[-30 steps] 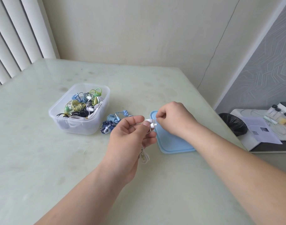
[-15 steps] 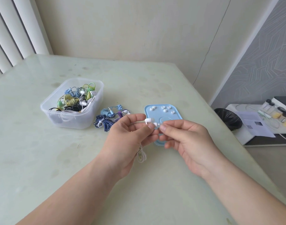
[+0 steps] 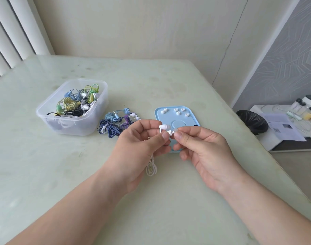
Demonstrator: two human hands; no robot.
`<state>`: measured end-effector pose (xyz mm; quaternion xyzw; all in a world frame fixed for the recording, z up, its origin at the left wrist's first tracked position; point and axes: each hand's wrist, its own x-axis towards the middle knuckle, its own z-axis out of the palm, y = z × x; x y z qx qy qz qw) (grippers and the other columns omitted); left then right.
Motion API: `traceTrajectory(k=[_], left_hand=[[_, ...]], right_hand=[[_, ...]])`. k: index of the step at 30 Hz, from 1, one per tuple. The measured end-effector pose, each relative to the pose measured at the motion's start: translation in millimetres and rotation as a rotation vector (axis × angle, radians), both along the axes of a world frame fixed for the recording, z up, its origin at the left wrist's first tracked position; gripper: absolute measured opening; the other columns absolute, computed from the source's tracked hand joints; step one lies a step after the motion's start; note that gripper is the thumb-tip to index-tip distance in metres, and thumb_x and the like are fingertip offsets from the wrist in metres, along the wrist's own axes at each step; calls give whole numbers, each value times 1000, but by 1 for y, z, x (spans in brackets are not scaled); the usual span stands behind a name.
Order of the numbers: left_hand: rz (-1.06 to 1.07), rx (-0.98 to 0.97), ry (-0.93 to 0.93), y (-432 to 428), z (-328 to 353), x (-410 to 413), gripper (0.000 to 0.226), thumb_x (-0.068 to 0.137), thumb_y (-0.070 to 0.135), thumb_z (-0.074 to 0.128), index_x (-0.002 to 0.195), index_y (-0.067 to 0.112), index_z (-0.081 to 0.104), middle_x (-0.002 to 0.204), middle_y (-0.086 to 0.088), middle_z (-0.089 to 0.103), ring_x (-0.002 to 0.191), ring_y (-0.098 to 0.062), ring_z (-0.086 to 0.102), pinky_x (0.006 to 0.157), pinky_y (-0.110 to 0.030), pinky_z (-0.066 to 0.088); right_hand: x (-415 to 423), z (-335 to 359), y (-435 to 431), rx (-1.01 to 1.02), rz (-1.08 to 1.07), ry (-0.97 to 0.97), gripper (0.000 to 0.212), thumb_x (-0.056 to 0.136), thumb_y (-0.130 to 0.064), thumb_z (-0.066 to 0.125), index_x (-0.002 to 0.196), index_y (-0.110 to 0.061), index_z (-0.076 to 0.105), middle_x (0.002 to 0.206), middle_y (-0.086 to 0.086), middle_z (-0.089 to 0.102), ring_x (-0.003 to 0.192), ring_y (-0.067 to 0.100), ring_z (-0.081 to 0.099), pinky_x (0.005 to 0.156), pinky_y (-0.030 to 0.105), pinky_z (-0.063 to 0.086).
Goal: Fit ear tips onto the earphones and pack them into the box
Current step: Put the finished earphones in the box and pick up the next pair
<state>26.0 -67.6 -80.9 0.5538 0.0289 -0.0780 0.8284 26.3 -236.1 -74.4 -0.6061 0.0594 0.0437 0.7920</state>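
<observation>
My left hand [image 3: 142, 144] pinches a pair of white earphones [image 3: 164, 127] near their buds, and their coiled cable [image 3: 151, 169] hangs below the palm. My right hand [image 3: 202, 147] pinches a small white ear tip [image 3: 174, 133] against the lower bud. Behind the hands lies a light blue lid [image 3: 188, 119] with several loose white ear tips [image 3: 177, 113] on its far part. A clear plastic box [image 3: 77, 126] at the left holds several bundled earphones in green, yellow, blue, black and white.
A heap of blue and purple earphone bundles [image 3: 115, 124] lies between the box and the lid. The pale green table [image 3: 45, 165] ends at the right, where a black bin [image 3: 251, 122] and a low white stand with papers [image 3: 281, 128] sit on the floor.
My right hand came back from the far part of the lid with an ear tip and now meets the left hand at the bud. The view shifted slightly right.
</observation>
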Motion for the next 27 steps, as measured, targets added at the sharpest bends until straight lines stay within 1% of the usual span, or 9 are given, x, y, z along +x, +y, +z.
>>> traceTrajectory(k=[5,12,15,17,18,20,21,24,27], left_hand=[[-1,8,-13,1,-1,0,18,90,-1,73,104,10,69,93,-11,73,77,-21,71,76,-32,59],[20,10,-1,0,-1,-1,22,90,-1,73,110,5,67,112,-29,71,84,-32,73,74,-29,59],[21,8,-10,0,0,-1,20,90,-2,73,107,6,67,106,-29,70,82,-31,74,74,-30,60],[26,2,-15,0,-1,-1,19,89,-2,73,105,6,67,101,-23,71,78,-27,74,74,-29,60],[28,1,-14,0,-1,-1,19,89,-2,73,106,6,67,102,-23,71,78,-29,74,74,-29,60],[30,5,-7,0,-2,-1,21,89,-2,74,108,5,67,108,-31,70,88,-43,74,77,-31,60],[31,8,-5,0,-2,-1,22,90,-1,74,110,4,66,113,-33,68,92,-46,73,78,-32,60],[34,3,-9,0,-1,-1,22,90,-2,73,110,3,66,113,-33,68,82,-36,75,78,-33,60],[23,-13,-19,1,-1,-1,19,89,-3,73,106,4,66,101,-27,72,74,-30,75,76,-33,60]], right_hand=[[-1,-2,-1,3,16,-26,12,81,1,75,93,-3,74,83,14,74,66,20,69,52,28,46],[-2,-3,1,-27,9,-65,11,83,2,75,92,-4,74,81,13,74,68,22,70,54,29,47],[-3,-4,2,-33,3,-82,10,84,3,74,90,-5,74,81,13,74,68,22,69,54,29,47],[-3,-4,2,-39,-1,-93,10,84,3,74,88,-6,74,82,13,74,68,22,69,54,30,46],[-3,-5,2,-42,-2,-99,10,84,3,75,88,-7,75,82,14,74,68,22,69,54,30,46],[-3,-6,2,-48,-4,-111,11,83,3,75,86,-8,75,82,14,74,68,22,69,54,30,46],[-3,-6,2,-52,-4,-119,11,83,3,75,86,-8,75,81,14,74,68,22,68,54,29,46],[-4,-8,3,-82,-6,-147,12,83,4,75,84,-8,76,81,16,74,68,22,68,54,29,47],[-4,-9,5,-104,-16,-161,13,84,5,75,83,-8,77,81,17,74,68,22,68,53,28,48]])
